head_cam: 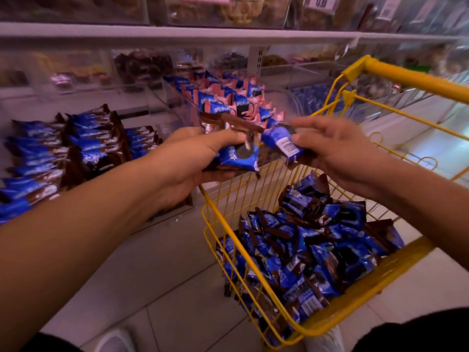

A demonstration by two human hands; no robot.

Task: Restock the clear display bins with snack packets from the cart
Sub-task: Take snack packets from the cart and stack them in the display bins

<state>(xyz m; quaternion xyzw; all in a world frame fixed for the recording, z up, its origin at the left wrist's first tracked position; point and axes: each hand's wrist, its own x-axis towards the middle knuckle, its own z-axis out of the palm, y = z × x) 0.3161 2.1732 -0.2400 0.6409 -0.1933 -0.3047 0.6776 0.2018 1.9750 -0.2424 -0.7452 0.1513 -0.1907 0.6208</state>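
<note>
My left hand (193,158) bare, no ring, no glove. My right hand (340,151) bare too. Both arms bare all way down, no sleeve, no watch, no band. Short nails on fingers. Below yellow cart (256,273), dark cloth at both bottom corners, my dark clothes. Two white shoe tips (115,340) near cart's bottom edge, one each side.
</note>
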